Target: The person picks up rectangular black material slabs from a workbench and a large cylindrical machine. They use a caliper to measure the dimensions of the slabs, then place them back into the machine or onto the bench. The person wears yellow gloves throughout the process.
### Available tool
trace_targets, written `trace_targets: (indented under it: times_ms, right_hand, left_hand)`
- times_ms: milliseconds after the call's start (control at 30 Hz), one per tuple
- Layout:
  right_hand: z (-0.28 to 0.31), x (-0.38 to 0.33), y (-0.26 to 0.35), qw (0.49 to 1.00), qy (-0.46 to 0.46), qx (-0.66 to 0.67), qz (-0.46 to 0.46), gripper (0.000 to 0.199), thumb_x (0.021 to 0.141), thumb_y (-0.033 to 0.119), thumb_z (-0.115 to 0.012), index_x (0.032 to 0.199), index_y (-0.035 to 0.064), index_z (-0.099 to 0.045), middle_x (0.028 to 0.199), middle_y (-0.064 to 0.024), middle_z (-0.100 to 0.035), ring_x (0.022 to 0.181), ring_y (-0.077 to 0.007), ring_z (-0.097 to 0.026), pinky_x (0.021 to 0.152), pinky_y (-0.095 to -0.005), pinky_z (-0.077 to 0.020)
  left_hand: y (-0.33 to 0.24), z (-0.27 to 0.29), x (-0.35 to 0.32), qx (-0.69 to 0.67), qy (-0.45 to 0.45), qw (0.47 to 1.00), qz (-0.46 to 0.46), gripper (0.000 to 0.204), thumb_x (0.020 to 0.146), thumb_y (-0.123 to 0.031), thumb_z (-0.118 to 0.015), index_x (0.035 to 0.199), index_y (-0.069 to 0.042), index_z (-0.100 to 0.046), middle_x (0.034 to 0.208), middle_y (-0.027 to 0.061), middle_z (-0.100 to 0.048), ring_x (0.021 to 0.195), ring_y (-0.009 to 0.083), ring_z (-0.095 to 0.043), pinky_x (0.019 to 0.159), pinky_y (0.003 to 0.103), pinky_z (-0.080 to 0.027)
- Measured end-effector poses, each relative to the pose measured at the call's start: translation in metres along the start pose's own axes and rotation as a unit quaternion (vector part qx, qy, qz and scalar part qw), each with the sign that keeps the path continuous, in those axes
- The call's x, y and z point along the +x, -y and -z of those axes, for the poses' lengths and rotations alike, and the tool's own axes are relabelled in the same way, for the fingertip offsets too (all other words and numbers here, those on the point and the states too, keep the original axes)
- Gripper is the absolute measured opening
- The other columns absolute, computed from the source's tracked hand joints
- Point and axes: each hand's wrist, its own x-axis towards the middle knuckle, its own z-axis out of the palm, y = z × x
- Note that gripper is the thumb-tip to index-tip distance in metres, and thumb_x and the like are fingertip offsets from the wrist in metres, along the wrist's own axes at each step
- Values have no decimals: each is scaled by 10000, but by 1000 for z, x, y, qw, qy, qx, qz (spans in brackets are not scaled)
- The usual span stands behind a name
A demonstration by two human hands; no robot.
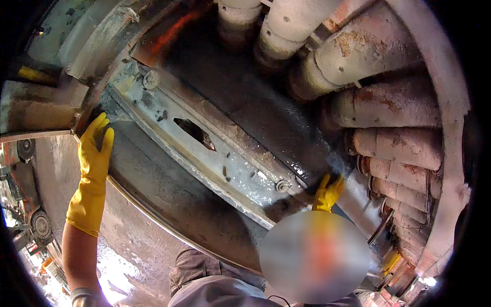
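My left hand [94, 153], in a yellow rubber glove, lies flat and open against the dark curved metal wall [148, 179], just below the left end of a grey metal bar [230, 169]. The bar runs diagonally, has a jagged hole [194, 134] in it, and carries a bolt at each end [151, 79] [282, 186]. My right hand [327, 193], also gloved in yellow, reaches up beside the lower right bolt. Only its fingers show, against a wet dark plate [266, 117]. Whether it grips anything is hidden.
Thick rusty, pale-coated pipes [394, 107] are stacked in a curve along the right and top. A thin metal rim [153, 217] arcs below the bar. Grey clothing [204, 276] fills the lower middle. Machinery and bright floor show at lower left [36, 225].
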Motion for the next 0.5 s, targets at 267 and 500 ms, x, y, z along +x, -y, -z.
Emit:
trace_targets:
  times_ms: [267, 500]
  right_hand:
    - [-9, -14, 5, 984, 10, -68, -167, 883, 1026, 656, -500, 1561, -43, -428, 1592, -292, -443, 1476, -460, -394, 1242, -501, -302]
    - [22, 0, 43, 990, 7, 5, -143, 833, 933, 655, -667, 1348, -67, -645, 1337, -297, -668, 1238, -444, -640, 1075, -465, -496]
  left_hand:
    - [-2, -1, 0, -22, 1, 1000, 12, 443, 970, -63, -742, 1402, -39, -650, 1275, 101, -713, 1178, 189, -652, 1065, 312, -484]
    - [0, -3, -2, -4, -16, 1000, 20, 469, 937, -84, -787, 1385, -34, -659, 1278, 120, -720, 1194, 197, -662, 1068, 318, -485]
